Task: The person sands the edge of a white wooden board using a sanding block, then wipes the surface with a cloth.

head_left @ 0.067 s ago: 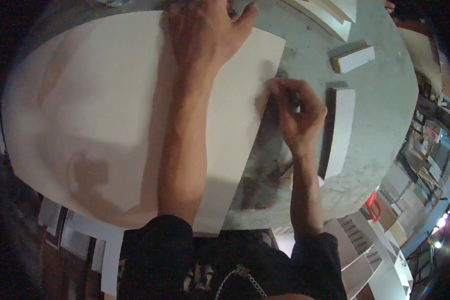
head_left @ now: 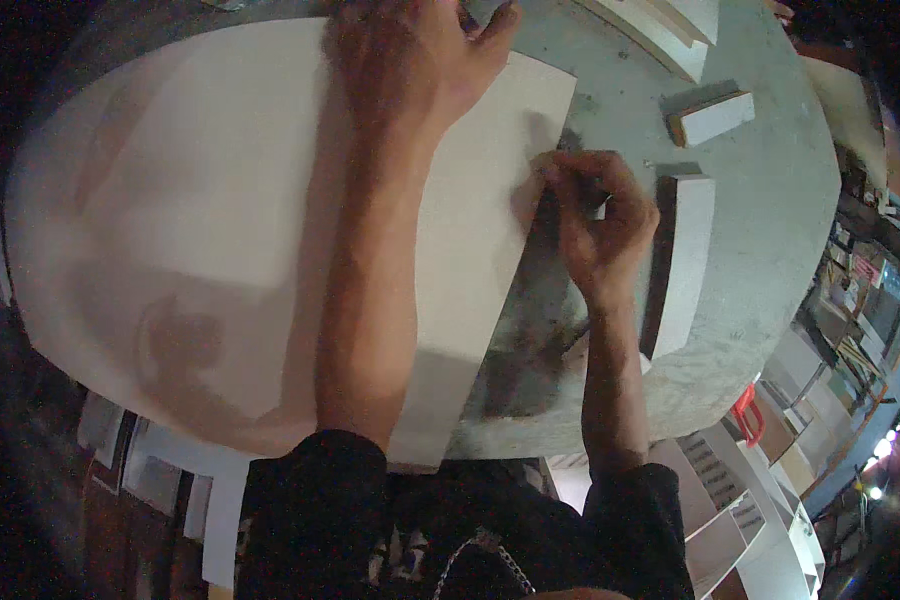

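A large pale flat board (head_left: 470,200) lies across the table under my left forearm. My left hand (head_left: 410,70) is at the board's far side. Its thumb stands out to the right, while the other fingers are cut off by the top of the picture, so what they hold cannot be seen. At the board's right edge, my right hand (head_left: 605,225) is closed in a pinch, thumb and forefinger together. Its fingertips are slightly blurred, and whatever is between them is too small to make out.
Right of my right hand, a long white-faced block (head_left: 688,265) lies on the grey-green tabletop (head_left: 760,240). A shorter block (head_left: 712,118) sits beyond it, and pale strips (head_left: 660,25) lie at the far right. A red handle (head_left: 747,412) shows by the table's near right edge.
The whole view has shifted very slightly. Both hands keep almost the same places and poses against the board.
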`<action>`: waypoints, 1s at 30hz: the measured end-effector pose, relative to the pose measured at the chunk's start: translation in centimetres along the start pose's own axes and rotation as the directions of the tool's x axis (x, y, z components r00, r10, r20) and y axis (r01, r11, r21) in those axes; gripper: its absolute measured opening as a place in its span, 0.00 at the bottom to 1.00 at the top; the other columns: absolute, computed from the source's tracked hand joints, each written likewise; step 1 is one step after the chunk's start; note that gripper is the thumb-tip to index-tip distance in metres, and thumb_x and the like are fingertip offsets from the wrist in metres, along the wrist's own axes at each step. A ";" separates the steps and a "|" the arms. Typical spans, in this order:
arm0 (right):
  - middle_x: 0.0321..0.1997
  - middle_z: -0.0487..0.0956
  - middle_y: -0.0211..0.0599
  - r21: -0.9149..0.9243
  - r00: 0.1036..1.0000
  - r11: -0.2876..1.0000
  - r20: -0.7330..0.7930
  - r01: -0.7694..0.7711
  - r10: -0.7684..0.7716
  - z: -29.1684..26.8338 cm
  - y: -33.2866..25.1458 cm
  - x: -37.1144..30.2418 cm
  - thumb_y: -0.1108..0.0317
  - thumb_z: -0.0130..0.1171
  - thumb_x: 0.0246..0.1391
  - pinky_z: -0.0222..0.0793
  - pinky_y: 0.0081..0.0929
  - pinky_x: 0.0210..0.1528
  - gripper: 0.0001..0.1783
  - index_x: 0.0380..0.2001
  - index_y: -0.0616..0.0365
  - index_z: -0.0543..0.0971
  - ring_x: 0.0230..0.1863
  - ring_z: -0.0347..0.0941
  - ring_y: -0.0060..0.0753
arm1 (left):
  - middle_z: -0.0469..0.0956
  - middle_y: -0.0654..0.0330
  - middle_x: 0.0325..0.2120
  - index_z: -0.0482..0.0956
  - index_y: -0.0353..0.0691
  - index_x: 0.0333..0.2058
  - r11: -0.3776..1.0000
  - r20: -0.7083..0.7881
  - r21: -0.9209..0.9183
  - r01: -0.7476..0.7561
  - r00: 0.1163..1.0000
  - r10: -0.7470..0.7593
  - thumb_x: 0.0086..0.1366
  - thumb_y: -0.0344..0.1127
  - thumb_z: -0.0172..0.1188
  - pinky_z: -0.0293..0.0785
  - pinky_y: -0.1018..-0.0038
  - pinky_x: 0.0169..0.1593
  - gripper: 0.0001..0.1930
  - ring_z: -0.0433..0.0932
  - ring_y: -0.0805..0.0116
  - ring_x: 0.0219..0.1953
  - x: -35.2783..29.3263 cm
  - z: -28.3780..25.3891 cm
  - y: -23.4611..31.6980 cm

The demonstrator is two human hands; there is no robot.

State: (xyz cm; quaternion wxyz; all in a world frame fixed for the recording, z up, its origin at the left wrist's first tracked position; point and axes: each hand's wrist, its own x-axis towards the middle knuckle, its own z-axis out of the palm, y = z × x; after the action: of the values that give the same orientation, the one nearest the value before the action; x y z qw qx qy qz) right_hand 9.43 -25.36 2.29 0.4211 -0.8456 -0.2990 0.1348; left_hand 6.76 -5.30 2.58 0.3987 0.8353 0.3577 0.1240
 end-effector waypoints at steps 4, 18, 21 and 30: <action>0.30 0.79 0.37 -0.023 0.989 0.991 -0.063 0.134 -0.135 1.4 0.6 -3.7 0.81 0.63 0.48 0.66 0.19 0.32 0.04 0.28 0.63 0.79 0.28 0.72 0.25 | 0.79 0.55 0.27 0.79 0.36 0.41 0.983 -0.082 -0.149 -0.108 0.992 0.097 0.61 0.41 0.63 0.75 0.68 0.37 0.15 0.79 0.64 0.30 0.2 1.4 -1.9; 0.30 0.79 0.39 0.015 0.984 0.994 -0.142 0.108 -0.104 3.3 0.2 -8.4 0.80 0.64 0.44 0.62 0.29 0.35 0.07 0.29 0.60 0.79 0.30 0.72 0.36 | 0.81 0.55 0.27 0.80 0.36 0.41 0.999 -0.097 -0.028 -0.046 0.994 0.043 0.61 0.41 0.63 0.76 0.67 0.37 0.15 0.80 0.62 0.29 -0.4 0.8 -1.4; 0.29 0.79 0.37 0.026 0.998 0.998 -0.030 0.057 -0.056 1.8 -0.7 -9.8 0.81 0.65 0.44 0.64 0.27 0.34 0.07 0.29 0.61 0.80 0.29 0.72 0.33 | 0.81 0.55 0.27 0.80 0.35 0.42 0.997 -0.075 0.048 -0.057 0.995 0.060 0.62 0.41 0.63 0.76 0.67 0.37 0.16 0.80 0.63 0.30 -0.5 0.6 -0.8; 0.34 0.81 0.37 0.370 0.925 0.868 -0.053 -0.331 0.375 1.1 -2.0 -8.9 0.80 0.64 0.52 0.70 0.17 0.39 0.07 0.37 0.65 0.80 0.36 0.76 0.21 | 0.80 0.55 0.27 0.79 0.33 0.41 0.997 -0.039 -0.066 -0.044 0.998 0.041 0.62 0.41 0.63 0.75 0.68 0.35 0.16 0.79 0.64 0.30 -0.3 0.4 -0.8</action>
State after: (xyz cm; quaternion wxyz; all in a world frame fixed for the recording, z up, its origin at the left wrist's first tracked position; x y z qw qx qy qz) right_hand 1.10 -29.27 2.97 0.5523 -0.8028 -0.0832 0.2088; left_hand 6.33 -5.42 1.71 0.4169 0.8265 0.3428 0.1600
